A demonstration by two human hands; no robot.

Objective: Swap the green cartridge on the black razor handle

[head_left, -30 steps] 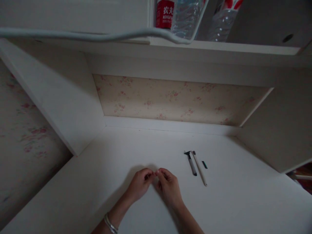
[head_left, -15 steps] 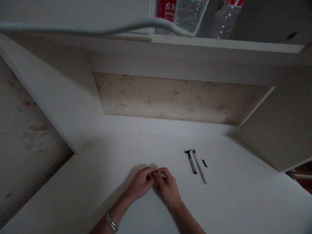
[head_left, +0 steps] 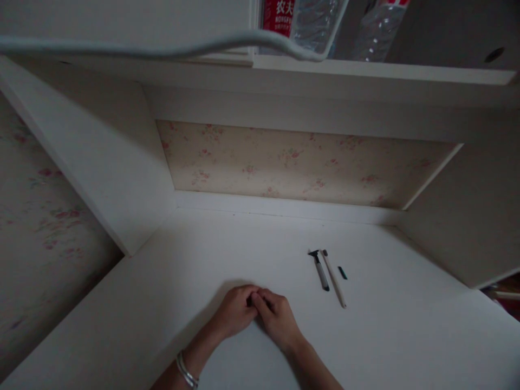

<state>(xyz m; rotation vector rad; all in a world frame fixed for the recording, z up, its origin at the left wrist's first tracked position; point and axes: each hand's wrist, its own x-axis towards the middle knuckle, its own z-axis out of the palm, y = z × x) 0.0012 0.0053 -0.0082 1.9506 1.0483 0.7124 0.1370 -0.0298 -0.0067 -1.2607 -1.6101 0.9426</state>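
My left hand (head_left: 236, 309) and my right hand (head_left: 277, 316) meet over the white desk (head_left: 227, 246), their fingertips touching. Both are closed, with thumbs and fingers pinched together around something too small and covered to make out. A silver bangle (head_left: 187, 370) circles my left wrist. To the right of my hands lies a razor (head_left: 322, 272) with a grey handle and dark head. Beside it rests a pale toothbrush (head_left: 335, 280) with a dark-bristled head, and past that a small dark green strip (head_left: 342, 272).
Side panels enclose the desk at left (head_left: 93, 146) and right (head_left: 467, 216). A shelf (head_left: 365, 69) above the back holds plastic bottles (head_left: 312, 27), and a white cable or bar (head_left: 170, 51) crosses in front of it. Floral wallpaper (head_left: 284, 162) covers the back wall.
My hands have drawn closer together and a little lower. The fingers have curled in, hiding the small reddish or shiny thing glimpsed between the fingertips. The razor, toothbrush and strip stay put.
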